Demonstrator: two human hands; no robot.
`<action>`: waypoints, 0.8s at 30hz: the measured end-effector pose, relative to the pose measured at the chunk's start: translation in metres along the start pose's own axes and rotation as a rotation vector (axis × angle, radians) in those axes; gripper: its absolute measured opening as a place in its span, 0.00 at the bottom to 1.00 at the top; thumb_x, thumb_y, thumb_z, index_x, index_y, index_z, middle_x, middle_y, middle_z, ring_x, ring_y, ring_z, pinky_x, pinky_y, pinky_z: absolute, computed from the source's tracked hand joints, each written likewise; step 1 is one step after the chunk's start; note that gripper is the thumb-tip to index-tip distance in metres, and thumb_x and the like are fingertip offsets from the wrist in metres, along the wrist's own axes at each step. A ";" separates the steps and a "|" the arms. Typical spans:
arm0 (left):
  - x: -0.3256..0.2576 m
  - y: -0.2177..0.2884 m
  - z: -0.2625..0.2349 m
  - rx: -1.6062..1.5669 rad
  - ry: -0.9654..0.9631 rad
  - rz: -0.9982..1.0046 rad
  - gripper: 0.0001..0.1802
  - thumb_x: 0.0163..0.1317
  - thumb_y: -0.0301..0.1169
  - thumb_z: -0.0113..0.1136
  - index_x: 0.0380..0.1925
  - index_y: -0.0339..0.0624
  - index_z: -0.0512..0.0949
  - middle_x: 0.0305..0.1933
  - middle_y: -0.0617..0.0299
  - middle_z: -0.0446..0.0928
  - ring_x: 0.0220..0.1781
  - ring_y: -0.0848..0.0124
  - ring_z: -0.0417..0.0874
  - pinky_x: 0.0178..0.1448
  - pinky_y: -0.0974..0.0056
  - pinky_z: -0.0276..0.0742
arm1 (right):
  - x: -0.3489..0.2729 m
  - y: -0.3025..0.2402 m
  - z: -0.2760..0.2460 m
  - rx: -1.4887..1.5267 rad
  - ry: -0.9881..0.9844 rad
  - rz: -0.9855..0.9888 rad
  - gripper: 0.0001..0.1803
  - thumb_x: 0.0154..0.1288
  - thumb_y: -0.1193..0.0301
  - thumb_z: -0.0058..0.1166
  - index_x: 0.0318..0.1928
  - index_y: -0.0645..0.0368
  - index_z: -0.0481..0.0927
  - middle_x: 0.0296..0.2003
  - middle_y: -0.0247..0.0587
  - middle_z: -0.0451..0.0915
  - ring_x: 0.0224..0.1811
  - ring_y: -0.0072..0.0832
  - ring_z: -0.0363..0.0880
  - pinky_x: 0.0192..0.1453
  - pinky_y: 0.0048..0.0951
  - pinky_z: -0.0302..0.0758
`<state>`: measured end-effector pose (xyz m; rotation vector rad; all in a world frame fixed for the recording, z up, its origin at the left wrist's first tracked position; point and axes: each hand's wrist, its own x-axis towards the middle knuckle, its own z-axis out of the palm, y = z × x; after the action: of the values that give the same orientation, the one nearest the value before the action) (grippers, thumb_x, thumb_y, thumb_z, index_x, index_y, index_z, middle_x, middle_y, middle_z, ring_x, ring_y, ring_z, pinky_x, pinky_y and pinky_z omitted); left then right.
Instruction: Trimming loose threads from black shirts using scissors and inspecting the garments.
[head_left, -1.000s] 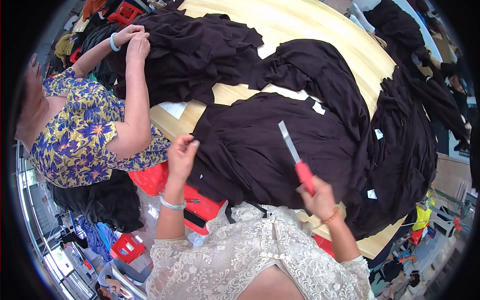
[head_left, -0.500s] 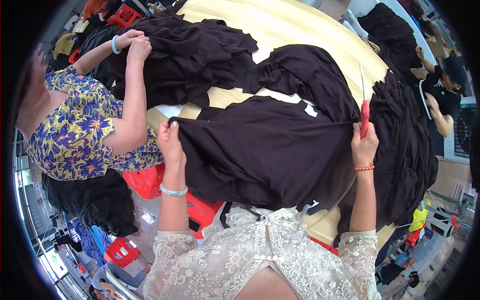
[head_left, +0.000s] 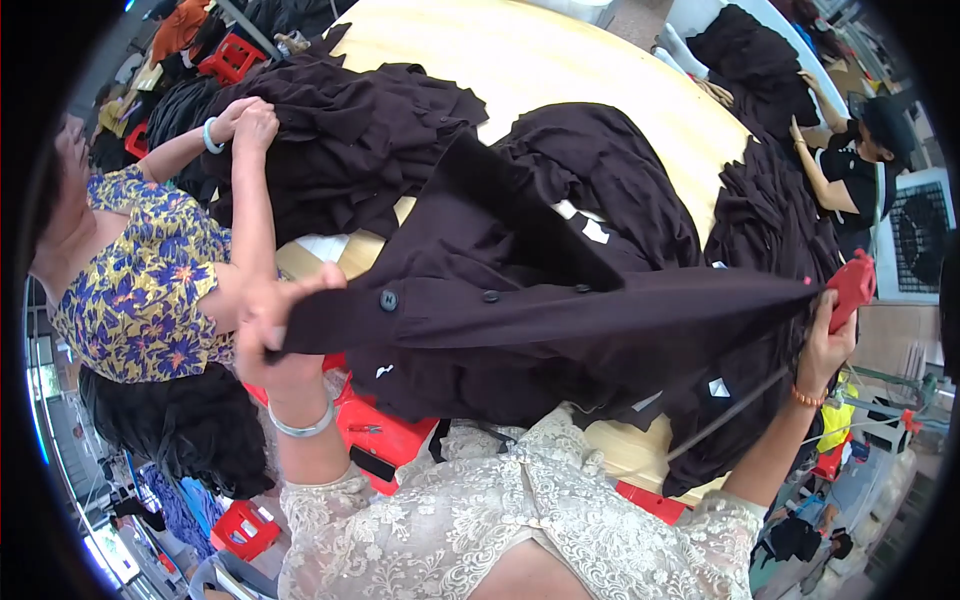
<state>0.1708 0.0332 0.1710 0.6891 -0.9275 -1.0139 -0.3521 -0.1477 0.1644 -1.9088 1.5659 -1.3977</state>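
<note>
Left hand [head_left: 282, 325], blurred, closed on one end of a dark buttoned garment [head_left: 470, 315], which stretches above the pale counter [head_left: 600, 65] to the right hand [head_left: 830, 345], curled round a red handle [head_left: 853, 290], the other end at its fingers.

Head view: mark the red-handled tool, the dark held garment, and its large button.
Red-handled tool [head_left: 852, 290], head view: on the red handle.
Dark held garment [head_left: 560, 320], head view: on its stretched cloth.
Large button [head_left: 388, 300], head view: on its face.
</note>
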 end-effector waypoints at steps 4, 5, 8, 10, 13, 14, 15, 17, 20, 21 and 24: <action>-0.060 -0.032 -0.044 0.779 0.073 -0.425 0.04 0.52 0.24 0.49 0.23 0.37 0.73 0.24 0.64 0.70 0.27 0.71 0.69 0.34 0.69 0.64 | -0.063 -0.020 -0.027 -0.214 -0.480 0.249 0.03 0.66 0.77 0.52 0.38 0.63 0.75 0.24 0.30 0.71 0.26 0.18 0.71 0.31 0.23 0.69; -0.077 -0.040 -0.047 1.025 -0.002 -0.516 0.04 0.54 0.24 0.53 0.22 0.38 0.75 0.20 0.62 0.71 0.23 0.71 0.70 0.31 0.68 0.65 | -0.086 -0.013 -0.029 -0.290 -0.601 0.277 0.04 0.62 0.78 0.53 0.37 0.64 0.74 0.24 0.36 0.72 0.25 0.25 0.73 0.31 0.28 0.71; -0.115 -0.069 -0.041 1.449 -0.121 -0.638 0.13 0.52 0.37 0.70 0.22 0.43 0.76 0.11 0.63 0.67 0.15 0.63 0.68 0.29 0.60 0.67 | -0.159 0.008 -0.031 -0.419 -0.863 0.587 0.07 0.55 0.77 0.58 0.33 0.64 0.74 0.23 0.54 0.77 0.30 0.44 0.82 0.35 0.39 0.75; -0.114 -0.080 -0.014 1.357 -0.015 -0.647 0.13 0.51 0.35 0.71 0.27 0.40 0.77 0.17 0.60 0.71 0.23 0.64 0.73 0.32 0.59 0.70 | -0.188 0.010 -0.019 -0.492 -0.911 0.604 0.11 0.58 0.71 0.59 0.31 0.64 0.71 0.26 0.62 0.77 0.34 0.59 0.77 0.37 0.47 0.73; -0.093 -0.105 0.020 1.196 0.013 -0.214 0.19 0.47 0.32 0.74 0.38 0.39 0.78 0.39 0.56 0.76 0.40 0.62 0.76 0.44 0.60 0.74 | -0.188 0.001 -0.001 -0.551 -0.807 0.541 0.12 0.62 0.69 0.57 0.35 0.63 0.70 0.27 0.61 0.75 0.36 0.61 0.75 0.38 0.52 0.71; -0.083 -0.111 0.033 1.233 -0.074 -0.118 0.22 0.47 0.32 0.74 0.42 0.40 0.77 0.44 0.55 0.75 0.46 0.59 0.76 0.50 0.61 0.74 | -0.182 -0.005 0.004 -0.568 -0.763 0.476 0.11 0.63 0.69 0.56 0.36 0.62 0.70 0.29 0.60 0.75 0.37 0.60 0.75 0.39 0.52 0.71; -0.077 -0.118 0.043 1.187 -0.120 -0.127 0.24 0.47 0.33 0.74 0.45 0.39 0.77 0.46 0.54 0.75 0.49 0.59 0.76 0.51 0.61 0.74 | -0.174 -0.011 0.009 -0.581 -0.724 0.410 0.11 0.64 0.69 0.55 0.37 0.62 0.69 0.32 0.60 0.75 0.37 0.60 0.75 0.40 0.52 0.72; -0.072 -0.135 0.061 0.768 -0.035 -0.559 0.26 0.52 0.35 0.72 0.50 0.38 0.76 0.50 0.56 0.76 0.40 0.67 0.80 0.45 0.66 0.77 | -0.164 -0.023 0.018 -0.624 -0.634 0.292 0.09 0.64 0.72 0.55 0.39 0.61 0.69 0.38 0.57 0.73 0.39 0.59 0.76 0.41 0.50 0.73; -0.061 -0.155 0.067 -0.604 0.234 -1.136 0.17 0.64 0.33 0.61 0.50 0.37 0.76 0.53 0.52 0.76 0.35 0.69 0.82 0.37 0.70 0.80 | -0.160 -0.039 0.023 -0.486 -0.528 0.212 0.09 0.63 0.76 0.54 0.41 0.60 0.69 0.38 0.56 0.74 0.38 0.58 0.77 0.39 0.48 0.74; -0.062 -0.164 0.067 -0.704 0.267 -1.145 0.14 0.66 0.34 0.60 0.48 0.39 0.77 0.51 0.53 0.77 0.36 0.67 0.84 0.33 0.69 0.82 | -0.160 -0.043 0.022 -0.403 -0.537 0.228 0.10 0.63 0.76 0.54 0.42 0.60 0.68 0.37 0.57 0.75 0.37 0.58 0.77 0.38 0.48 0.74; -0.062 -0.179 0.075 -0.600 0.323 -1.137 0.12 0.66 0.34 0.60 0.46 0.40 0.77 0.45 0.56 0.79 0.36 0.65 0.85 0.33 0.69 0.83 | -0.161 -0.061 0.023 -0.291 -0.654 0.303 0.15 0.61 0.74 0.59 0.42 0.59 0.66 0.28 0.56 0.76 0.34 0.56 0.79 0.35 0.44 0.74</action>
<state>0.0193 0.0163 0.0362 0.8206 0.1703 -1.9833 -0.2865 0.0076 0.1202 -1.8963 1.6631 -0.3698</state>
